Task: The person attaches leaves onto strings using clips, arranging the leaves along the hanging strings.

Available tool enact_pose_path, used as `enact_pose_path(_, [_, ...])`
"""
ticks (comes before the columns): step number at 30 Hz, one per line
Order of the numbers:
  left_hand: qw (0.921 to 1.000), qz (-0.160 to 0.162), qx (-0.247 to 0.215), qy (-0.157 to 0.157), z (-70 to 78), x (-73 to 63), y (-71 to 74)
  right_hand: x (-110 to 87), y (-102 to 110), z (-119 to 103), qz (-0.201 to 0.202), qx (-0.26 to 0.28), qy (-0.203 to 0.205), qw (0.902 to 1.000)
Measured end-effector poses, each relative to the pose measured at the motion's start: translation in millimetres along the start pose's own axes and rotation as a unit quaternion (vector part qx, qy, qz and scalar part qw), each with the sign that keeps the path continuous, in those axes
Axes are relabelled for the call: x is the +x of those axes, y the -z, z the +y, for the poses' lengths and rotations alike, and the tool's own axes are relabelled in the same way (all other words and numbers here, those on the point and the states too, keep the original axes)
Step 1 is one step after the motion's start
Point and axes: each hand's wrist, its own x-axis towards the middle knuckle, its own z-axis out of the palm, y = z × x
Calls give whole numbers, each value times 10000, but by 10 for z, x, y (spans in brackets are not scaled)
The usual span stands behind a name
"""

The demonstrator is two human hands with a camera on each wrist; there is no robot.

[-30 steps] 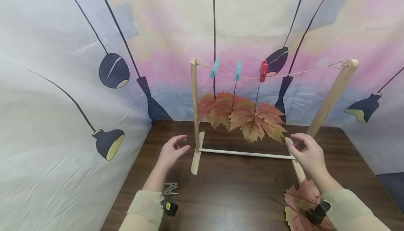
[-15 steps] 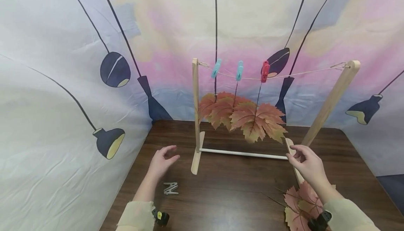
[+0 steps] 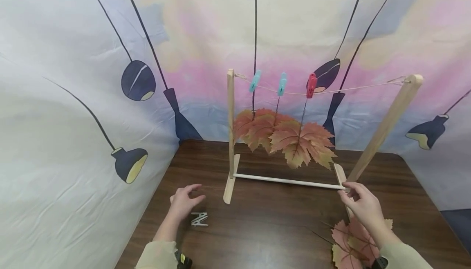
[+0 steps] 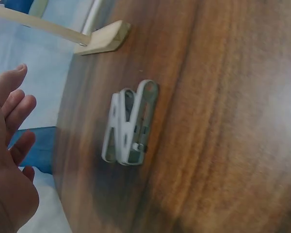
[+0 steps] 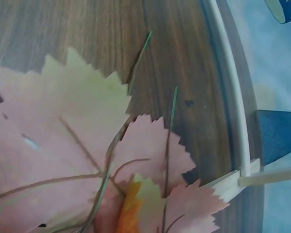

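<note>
My left hand (image 3: 182, 199) hovers beside the grey clothespins (image 3: 199, 219), fingers loosely bent and holding nothing. In the left wrist view these clothespins (image 4: 128, 124) lie together on the wood, to the right of the hand (image 4: 12, 141). My right hand (image 3: 362, 205) is at the right foot of the wooden rack, its thumb and fingertips overlapping the end of the white rod (image 3: 287, 180). Below it lie loose autumn leaves (image 3: 353, 240); the right wrist view shows the leaves (image 5: 53, 136) with their thin stems, the hand itself out of sight.
Between the rack's left post (image 3: 231, 122) and right post (image 3: 386, 128) runs a string. Two teal clothespins (image 3: 282, 84) and a red clothespin (image 3: 311, 86) hold hanging leaves (image 3: 301, 142) on it. Behind the dark wooden table (image 3: 265, 228) hangs a lamp-printed cloth (image 3: 206, 28).
My left hand has drawn back down and left, from beside the rack's left post to the grey clothespins. The right hand has dropped slightly toward the loose leaves. The hanging leaves stay put.
</note>
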Motion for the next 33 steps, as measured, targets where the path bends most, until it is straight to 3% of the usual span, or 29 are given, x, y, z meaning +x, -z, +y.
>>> enact_pose_path(8, [9986,-192,482,64,-175,-107,-74,-54,-36,115,-184,-158,194,9995])
enact_pose_path(16, [9984,-259,410,293,-383,-225,-97,-139,-56,194,-591,-480,232,9968])
enact_pose_path(24, [9971,-375,500,429,-475,-284,-113,-227,-81,266,-770,-668,146,9947])
enact_pose_path(33, [9972,-317,627,269,-536,-346,-165,-286,-88,310,-891,-583,49,9943])
